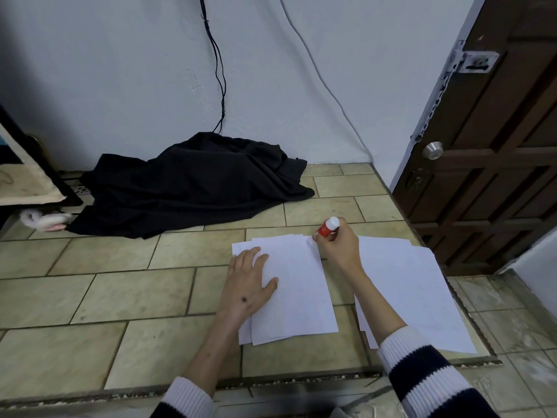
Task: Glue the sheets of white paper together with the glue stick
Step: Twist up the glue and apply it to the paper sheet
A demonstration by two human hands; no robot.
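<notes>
Striped sleeves (pixel 422 366) sit closest to the lens, navy and white, pushed back off both wrists, probably to keep the cuffs out of the glue. Beyond them the left hand (pixel 248 282) lies flat with fingers spread on the near-left part of a small stack of white paper (pixel 297 294). My guess is it's there purely as a weight so the top sheet doesn't skid while glue goes on.

Over on the other side, the right hand (pixel 336 247) has its fingers curled around the glue stick (pixel 328 227), a red tube with a white end pointing up and away. The working tip is angled down at the far right corner of that stack, touching or just about touching; it's too blurry there to say which. Starting at a corner makes sense if you're running glue along an edge.

Under and past the right forearm there's a second pile of sheets (pixel 422 285), fanned out a bit, just beside the first stack. Looks like the supply waiting its turn.

Everything rests on a tiled surface (pixel 135 282). Well beyond both hands, against the wall, a black cloth (pixel 193 182) is heaped up, and a brown door (pixel 488 140) stands off past the right hand.

I'd say it's early in the job, with lots of loose paper left.
</notes>
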